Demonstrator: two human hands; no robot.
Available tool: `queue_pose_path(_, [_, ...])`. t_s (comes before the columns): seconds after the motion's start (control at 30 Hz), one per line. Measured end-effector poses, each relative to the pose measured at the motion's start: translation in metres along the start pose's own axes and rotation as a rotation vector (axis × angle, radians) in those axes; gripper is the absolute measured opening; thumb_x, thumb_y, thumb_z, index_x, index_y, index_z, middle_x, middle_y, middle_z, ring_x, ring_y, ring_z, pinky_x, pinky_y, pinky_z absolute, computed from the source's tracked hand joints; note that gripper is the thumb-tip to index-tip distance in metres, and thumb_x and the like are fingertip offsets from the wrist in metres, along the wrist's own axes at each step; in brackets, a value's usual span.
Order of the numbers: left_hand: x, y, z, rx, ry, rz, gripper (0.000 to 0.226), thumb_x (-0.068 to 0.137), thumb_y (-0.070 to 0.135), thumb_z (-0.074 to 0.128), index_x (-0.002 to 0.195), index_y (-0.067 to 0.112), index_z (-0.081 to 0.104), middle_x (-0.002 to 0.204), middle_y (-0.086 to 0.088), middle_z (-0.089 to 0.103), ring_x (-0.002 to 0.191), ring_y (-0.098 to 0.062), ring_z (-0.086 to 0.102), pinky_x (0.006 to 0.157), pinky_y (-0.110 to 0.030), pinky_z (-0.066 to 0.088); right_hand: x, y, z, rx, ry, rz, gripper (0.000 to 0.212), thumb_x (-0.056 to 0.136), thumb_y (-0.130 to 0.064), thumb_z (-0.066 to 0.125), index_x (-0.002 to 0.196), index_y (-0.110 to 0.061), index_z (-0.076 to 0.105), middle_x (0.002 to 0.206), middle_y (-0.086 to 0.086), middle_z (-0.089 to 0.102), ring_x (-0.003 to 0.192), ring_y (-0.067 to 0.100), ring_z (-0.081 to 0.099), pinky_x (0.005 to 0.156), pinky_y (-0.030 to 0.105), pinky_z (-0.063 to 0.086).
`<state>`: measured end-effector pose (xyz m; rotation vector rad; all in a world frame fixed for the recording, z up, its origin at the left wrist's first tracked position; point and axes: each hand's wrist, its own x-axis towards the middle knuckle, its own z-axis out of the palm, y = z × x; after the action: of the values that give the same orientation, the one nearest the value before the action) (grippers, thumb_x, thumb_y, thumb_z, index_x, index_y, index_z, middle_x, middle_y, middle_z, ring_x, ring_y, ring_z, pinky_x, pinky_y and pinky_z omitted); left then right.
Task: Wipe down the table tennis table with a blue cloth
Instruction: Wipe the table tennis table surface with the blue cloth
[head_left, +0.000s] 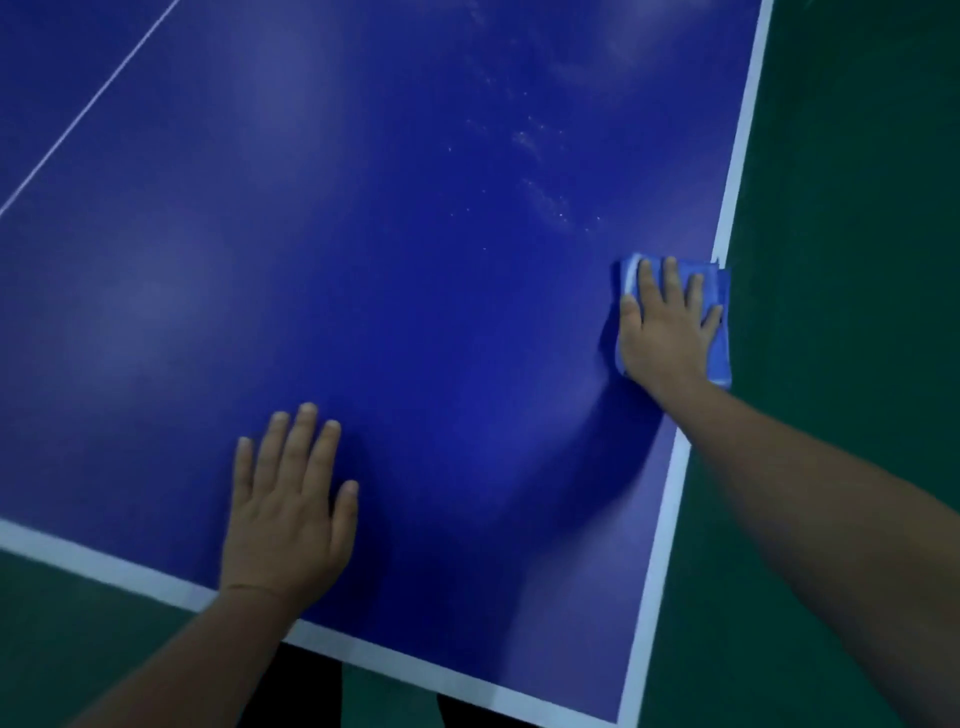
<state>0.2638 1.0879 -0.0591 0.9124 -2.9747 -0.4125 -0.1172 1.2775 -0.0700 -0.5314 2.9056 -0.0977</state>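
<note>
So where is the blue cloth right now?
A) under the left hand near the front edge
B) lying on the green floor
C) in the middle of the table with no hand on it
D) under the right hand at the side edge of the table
D: the right hand lies flat with straight fingers on the blue cloth, right by the white side line of the table.

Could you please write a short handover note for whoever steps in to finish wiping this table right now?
Left hand: flat and open on the table tennis table, near the front edge.
Right hand: fingers straight, pressing the blue cloth at the table's right edge, cloth slightly overhanging the white border.
Done: cannot tell how much is wiped.
Left: whitish specks just beyond the cloth need wiping.
</note>
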Motion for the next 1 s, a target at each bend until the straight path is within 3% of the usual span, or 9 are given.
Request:
queue_pose_path(0.1, [-0.026, 0.041, 0.019, 0.003, -0.062, 0.081, 0.064, 0.097, 0.045, 0.029, 0.146, 0.007, 0.044, 0.158, -0.015, 0.032, 0.148, -0.031, 0.022, 0.120, -0.056, 0.011, -0.055, 0.001, 0.015, -0.045, 0.047, -0.101, 0.060, 0.102, -0.051, 0.018, 0.158, -0.031, 0.020, 0.167, -0.001, 0.013, 0.153, 0.034, 0.009, 0.119, 0.064, 0.006])
queue_pose_path(0.27, [-0.037, 0.054, 0.032, 0.030, -0.121, 0.041, 0.064, 0.095, 0.045, 0.031, 0.149, 0.011, 0.041, 0.161, -0.009, 0.027, 0.151, -0.028, 0.015, 0.121, -0.056, 0.006, -0.149, 0.040, 0.034, -0.107, -0.021, -0.687, 0.054, 0.104, -0.051, 0.024, 0.156, -0.034, 0.026, 0.166, -0.003, 0.020, 0.154, 0.032, 0.011, 0.119, 0.062, 0.009])
queue_pose_path(0.47, [-0.036, 0.056, 0.031, 0.013, -0.092, 0.038, 0.062, 0.096, 0.042, 0.031, 0.149, 0.012, 0.041, 0.161, -0.009, 0.027, 0.152, -0.028, 0.014, 0.121, -0.054, 0.005, 0.019, 0.038, -0.001, -0.083, 0.008, -0.249, 0.061, 0.101, -0.054, 0.017, 0.159, -0.034, 0.016, 0.168, -0.005, 0.009, 0.154, 0.029, 0.002, 0.121, 0.061, 0.001])
queue_pose_path(0.57, [-0.038, 0.054, 0.031, 0.003, -0.101, 0.037, 0.062, 0.097, 0.041, 0.030, 0.150, 0.012, 0.040, 0.161, -0.009, 0.028, 0.152, -0.028, 0.014, 0.121, -0.055, 0.006, 0.009, 0.030, 0.004, -0.024, 0.031, -0.192, 0.062, 0.100, -0.054, 0.015, 0.159, -0.032, 0.015, 0.168, -0.003, 0.008, 0.154, 0.031, 0.002, 0.120, 0.063, 0.002])
queue_pose_path(0.67, [-0.039, 0.052, 0.032, -0.009, -0.089, 0.040, 0.062, 0.097, 0.041, 0.029, 0.149, 0.012, 0.041, 0.160, -0.010, 0.029, 0.151, -0.029, 0.015, 0.121, -0.057, 0.007, -0.100, 0.025, 0.027, -0.095, 0.069, -0.321, 0.060, 0.102, -0.052, 0.019, 0.158, -0.030, 0.021, 0.167, 0.000, 0.014, 0.153, 0.034, 0.010, 0.119, 0.064, 0.009])
queue_pose_path(0.77, [-0.038, 0.053, 0.031, -0.018, -0.078, 0.042, 0.061, 0.097, 0.040, 0.028, 0.149, 0.011, 0.042, 0.159, -0.010, 0.031, 0.151, -0.029, 0.016, 0.120, -0.056, 0.007, -0.225, 0.048, 0.050, -0.108, 0.015, -0.705, 0.056, 0.103, -0.051, 0.028, 0.157, -0.033, 0.026, 0.167, 0.000, 0.017, 0.153, 0.036, 0.011, 0.116, 0.067, 0.011])
queue_pose_path(0.87, [-0.040, 0.053, 0.030, -0.028, -0.074, 0.040, 0.061, 0.097, 0.041, 0.027, 0.149, 0.011, 0.041, 0.160, -0.010, 0.031, 0.151, -0.029, 0.016, 0.121, -0.056, 0.007, -0.231, 0.074, 0.048, -0.125, -0.070, -0.990, 0.054, 0.103, -0.051, 0.033, 0.155, -0.037, 0.029, 0.166, -0.002, 0.019, 0.152, 0.036, 0.015, 0.117, 0.068, 0.010])
queue_pose_path(0.93, [-0.039, 0.053, 0.031, -0.036, -0.068, 0.036, 0.062, 0.098, 0.041, 0.024, 0.150, 0.012, 0.041, 0.160, -0.009, 0.030, 0.151, -0.029, 0.015, 0.121, -0.056, 0.007, -0.195, 0.065, 0.040, -0.173, -0.031, -0.961, 0.054, 0.103, -0.050, 0.029, 0.155, -0.035, 0.028, 0.164, -0.001, 0.020, 0.151, 0.036, 0.019, 0.117, 0.067, 0.013])
queue_pose_path(1.0, [-0.039, 0.052, 0.032, -0.053, -0.062, 0.036, 0.063, 0.098, 0.042, 0.022, 0.150, 0.013, 0.040, 0.161, -0.008, 0.028, 0.151, -0.027, 0.013, 0.122, -0.055, 0.005, -0.159, 0.045, 0.031, -0.136, -0.006, -0.665, 0.058, 0.101, -0.053, 0.023, 0.156, -0.035, 0.026, 0.165, -0.002, 0.019, 0.152, 0.033, 0.015, 0.118, 0.065, 0.012])
